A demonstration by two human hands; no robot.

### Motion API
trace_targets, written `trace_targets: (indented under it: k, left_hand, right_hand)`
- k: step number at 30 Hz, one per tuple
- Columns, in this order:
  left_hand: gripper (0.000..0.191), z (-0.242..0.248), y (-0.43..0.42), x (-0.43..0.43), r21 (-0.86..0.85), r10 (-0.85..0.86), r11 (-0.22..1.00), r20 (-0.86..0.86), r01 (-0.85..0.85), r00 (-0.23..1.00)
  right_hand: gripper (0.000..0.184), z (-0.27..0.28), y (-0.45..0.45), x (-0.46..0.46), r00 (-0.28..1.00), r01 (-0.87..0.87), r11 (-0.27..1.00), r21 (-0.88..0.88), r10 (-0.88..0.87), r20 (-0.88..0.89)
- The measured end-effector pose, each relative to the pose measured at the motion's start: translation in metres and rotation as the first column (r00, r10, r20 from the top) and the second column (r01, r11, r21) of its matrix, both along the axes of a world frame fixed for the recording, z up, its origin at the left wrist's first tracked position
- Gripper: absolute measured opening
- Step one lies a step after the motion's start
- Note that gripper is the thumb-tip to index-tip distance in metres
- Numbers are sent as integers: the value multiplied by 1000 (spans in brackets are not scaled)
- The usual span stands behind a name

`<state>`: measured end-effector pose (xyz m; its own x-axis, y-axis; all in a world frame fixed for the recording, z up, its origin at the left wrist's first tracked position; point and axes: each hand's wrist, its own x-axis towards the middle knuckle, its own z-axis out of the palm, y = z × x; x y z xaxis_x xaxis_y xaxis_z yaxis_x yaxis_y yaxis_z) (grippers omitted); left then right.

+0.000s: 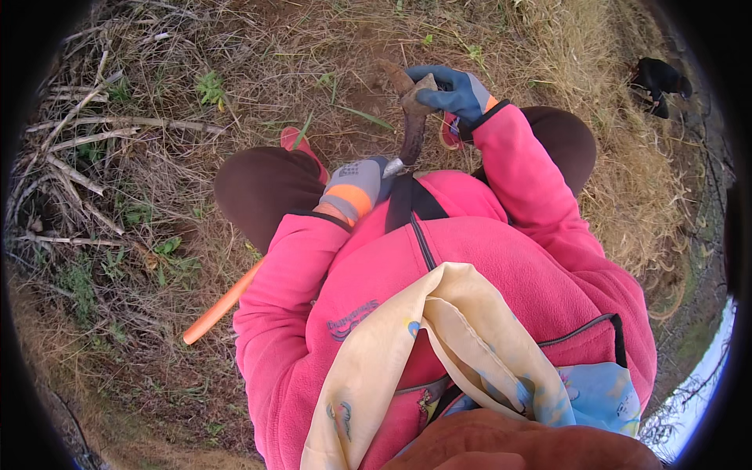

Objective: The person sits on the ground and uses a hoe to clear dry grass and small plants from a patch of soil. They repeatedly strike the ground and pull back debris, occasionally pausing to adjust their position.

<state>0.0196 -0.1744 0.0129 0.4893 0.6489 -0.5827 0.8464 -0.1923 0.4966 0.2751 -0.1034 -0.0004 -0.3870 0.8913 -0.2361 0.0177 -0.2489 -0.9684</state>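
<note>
My left hand [355, 182], in a grey and blue work glove, is closed around a curved-bladed hand tool near its silvery collar [393, 167]. The tool's dark blade [413, 138] bends forward from the collar, with a rust-brown end [393, 75]. My right hand [452, 91], in a matching glove, grips a tan, stone-like lump [422, 97] that lies against the blade's bend. An orange wooden handle [223, 301] emerges below my left sleeve. It lines up roughly with the collar, but my arm hides any join.
Dry sticks [76, 141] are heaped at left. Dry grass [611, 176] stands at right, and straw litters the soil [352, 35] ahead. Green weeds [210, 88] grow near my bent knees [270, 188]. A person in dark clothing [659, 82] is farther off at upper right.
</note>
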Motion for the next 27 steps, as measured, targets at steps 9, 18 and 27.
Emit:
trace_targets:
  k: [9,18,27]
  left_hand:
    - [35,-11,-2,-3,52,21,998,32,-22,999]
    - [41,-15,-1,-5,48,8,999,29,-9,1000]
    - [33,-14,0,-6,11,14,1000,25,-14,1000]
  right_hand:
    - [48,10,-10,-1,994,51,999,3,-51,101]
    - [43,3,-6,6,958,240,947,-214,-266,-104]
    - [48,5,-10,3,967,176,948,-265,-217,-131]
